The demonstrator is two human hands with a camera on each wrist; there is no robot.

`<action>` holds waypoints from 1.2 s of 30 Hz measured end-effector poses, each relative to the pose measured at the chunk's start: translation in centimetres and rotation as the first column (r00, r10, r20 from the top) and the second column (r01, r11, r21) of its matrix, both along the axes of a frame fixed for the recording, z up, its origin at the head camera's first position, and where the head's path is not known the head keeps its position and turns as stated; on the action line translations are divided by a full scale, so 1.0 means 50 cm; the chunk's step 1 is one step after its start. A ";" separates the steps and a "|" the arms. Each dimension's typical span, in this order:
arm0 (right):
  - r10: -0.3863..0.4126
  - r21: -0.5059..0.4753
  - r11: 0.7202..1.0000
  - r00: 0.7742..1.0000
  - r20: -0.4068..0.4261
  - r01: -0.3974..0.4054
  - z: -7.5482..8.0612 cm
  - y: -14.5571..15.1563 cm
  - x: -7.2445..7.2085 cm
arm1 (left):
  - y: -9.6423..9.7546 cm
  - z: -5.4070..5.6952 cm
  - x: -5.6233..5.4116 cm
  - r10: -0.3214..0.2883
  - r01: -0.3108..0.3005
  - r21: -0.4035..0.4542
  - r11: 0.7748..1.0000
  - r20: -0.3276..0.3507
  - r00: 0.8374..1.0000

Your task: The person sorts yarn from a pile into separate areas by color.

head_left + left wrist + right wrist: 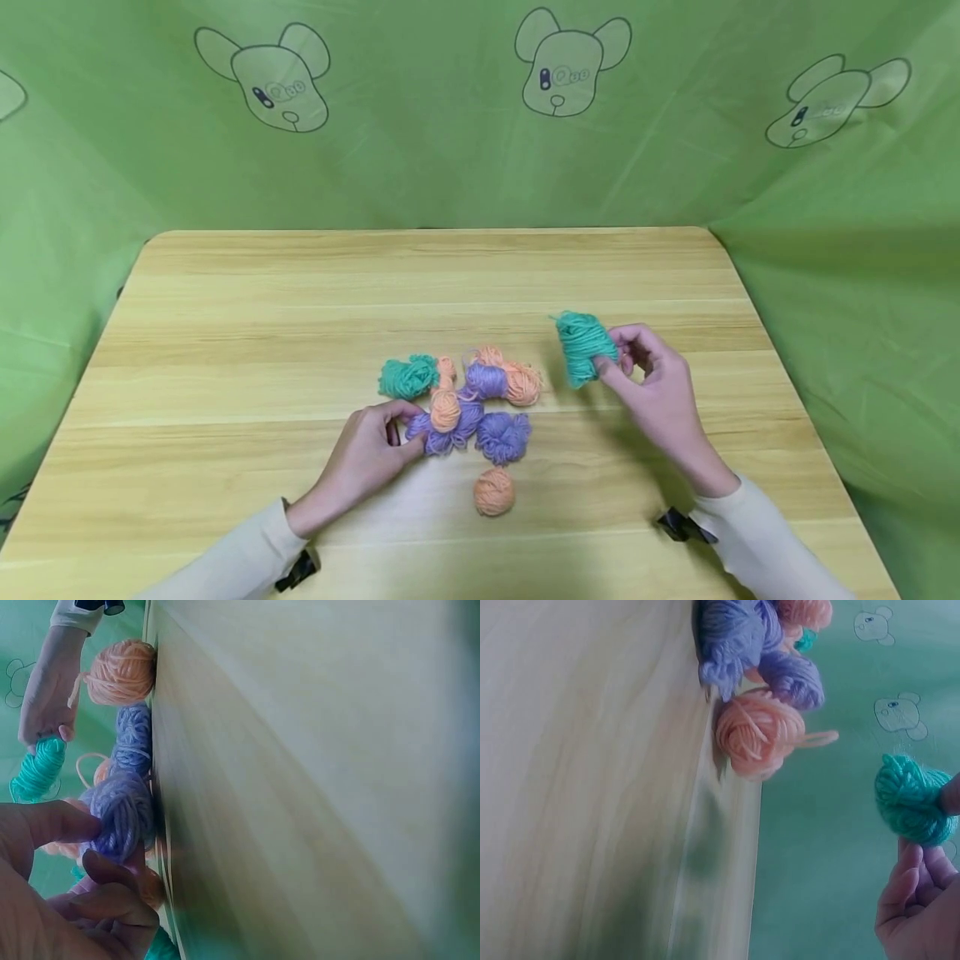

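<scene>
My right hand (663, 400) pinches a green yarn ball (585, 348) between thumb and fingers. In the right wrist view this ball (911, 799) hangs in the air, right of the pile. At the pile's left edge, my left hand (369, 446) grips a purple yarn ball (417, 427) with thumb and fingertips; the left wrist view shows its wound strands (124, 814) close up. Beside it lie an orange ball (445, 412) and another purple one (468, 417). A second green ball (407, 377) lies behind the left hand.
More yarn sits to the right in the pile: a purple ball (487, 379), an orange ball (522, 384) and a loose purple ball (503, 437). One orange ball (494, 492) lies apart, nearer the front. The wooden table (300, 292) meets a green curtain (450, 167) behind.
</scene>
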State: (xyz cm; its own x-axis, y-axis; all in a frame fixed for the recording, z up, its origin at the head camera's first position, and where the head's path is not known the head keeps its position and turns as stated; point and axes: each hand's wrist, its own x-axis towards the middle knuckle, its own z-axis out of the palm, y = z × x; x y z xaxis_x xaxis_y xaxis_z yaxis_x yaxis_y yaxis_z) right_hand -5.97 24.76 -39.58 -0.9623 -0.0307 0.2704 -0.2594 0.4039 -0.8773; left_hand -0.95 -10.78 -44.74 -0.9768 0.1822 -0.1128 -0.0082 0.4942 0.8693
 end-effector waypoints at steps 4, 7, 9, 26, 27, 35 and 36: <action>-0.040 -0.024 0.999 0.999 0.021 0.041 0.001 0.017 -0.001 | 0.000 0.001 0.001 0.003 -0.003 0.001 1.000 0.005 1.000; -0.067 -0.031 0.997 0.997 0.037 0.068 0.000 0.031 -0.001 | -0.001 0.001 0.001 0.005 -0.005 0.001 1.000 0.007 1.000; -0.085 -0.021 0.996 0.996 0.041 0.086 -0.001 0.041 -0.001 | -0.001 0.001 0.002 0.006 -0.006 0.001 1.000 0.006 1.000; -0.252 0.092 0.967 0.953 0.165 0.239 -0.034 0.147 0.006 | 0.000 0.002 0.000 0.011 -0.011 0.020 1.000 0.020 1.000; -0.256 0.099 0.965 0.950 0.180 0.241 -0.036 0.154 0.007 | 0.000 0.002 0.000 0.011 -0.011 0.017 1.000 0.019 1.000; -0.299 0.195 0.947 0.919 0.258 0.254 -0.042 0.206 0.012 | -0.002 0.000 0.000 0.011 -0.011 0.014 1.000 0.017 1.000; -0.305 0.207 0.945 0.915 0.266 0.255 -0.041 0.212 0.014 | -0.002 0.000 0.000 0.011 -0.011 0.015 1.000 0.019 1.000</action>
State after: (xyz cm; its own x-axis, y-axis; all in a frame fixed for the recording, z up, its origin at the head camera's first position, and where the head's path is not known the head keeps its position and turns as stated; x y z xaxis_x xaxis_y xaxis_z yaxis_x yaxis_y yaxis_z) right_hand -5.29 35.35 -41.66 -0.9728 0.2313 -0.0077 0.1413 0.5672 -0.8113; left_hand -0.94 -10.89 -44.72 -0.9765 0.1731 -0.1287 -0.0301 0.4812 0.8761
